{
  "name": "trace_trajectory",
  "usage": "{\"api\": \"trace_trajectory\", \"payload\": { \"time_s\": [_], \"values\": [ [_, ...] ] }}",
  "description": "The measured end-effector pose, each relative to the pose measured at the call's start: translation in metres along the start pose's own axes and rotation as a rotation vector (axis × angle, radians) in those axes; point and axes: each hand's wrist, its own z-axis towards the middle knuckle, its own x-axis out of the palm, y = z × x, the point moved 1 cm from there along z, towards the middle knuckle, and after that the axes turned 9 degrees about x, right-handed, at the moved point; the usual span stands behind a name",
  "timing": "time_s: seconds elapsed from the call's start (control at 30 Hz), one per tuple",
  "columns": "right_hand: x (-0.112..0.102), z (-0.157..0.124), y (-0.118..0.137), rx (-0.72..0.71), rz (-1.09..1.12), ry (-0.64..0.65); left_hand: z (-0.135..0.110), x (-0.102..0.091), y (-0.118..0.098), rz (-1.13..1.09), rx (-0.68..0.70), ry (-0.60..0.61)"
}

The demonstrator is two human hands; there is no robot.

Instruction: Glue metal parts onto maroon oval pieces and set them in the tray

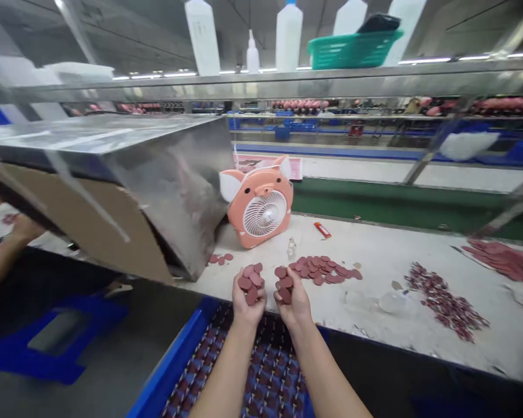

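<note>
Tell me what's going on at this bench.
A person's left hand and right hand each hold a handful of dark red discs at the edge of a white workbench. More discs lie in a loose pile just beyond, and a blue tray below the hands holds rows of them. A pink fan stands behind.

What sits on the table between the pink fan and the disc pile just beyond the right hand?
A small clear bottle stands between the pink fan and the disc pile; the head view shows it.
</note>
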Motion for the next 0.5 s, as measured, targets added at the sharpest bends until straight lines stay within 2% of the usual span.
{"api": "trace_trajectory", "payload": {
  "time_s": [0.1, 0.2, 0.37, 0.43, 0.5],
  "values": [
    [0.03, -0.035, -0.015, 0.082, 0.141, 0.052, -0.049, -0.014, -0.018, -0.269, -0.043, -0.133],
    [0.06, -0.09, -0.036, 0.125, 0.188, 0.111, -0.098, -0.033, -0.044, -0.46, -0.003, -0.31],
    [0.109, -0.217, -0.071, 0.136, 0.055, 0.293, -0.191, -0.084, -0.11, -0.66, 0.18, -0.602],
    [0.128, -0.273, -0.085, 0.123, -0.023, 0.416, -0.235, -0.111, -0.142, -0.727, 0.238, -0.663],
    [0.147, -0.332, -0.101, 0.019, -0.128, 0.572, -0.285, -0.142, -0.172, -0.787, 0.292, -0.689]
  ]
}}
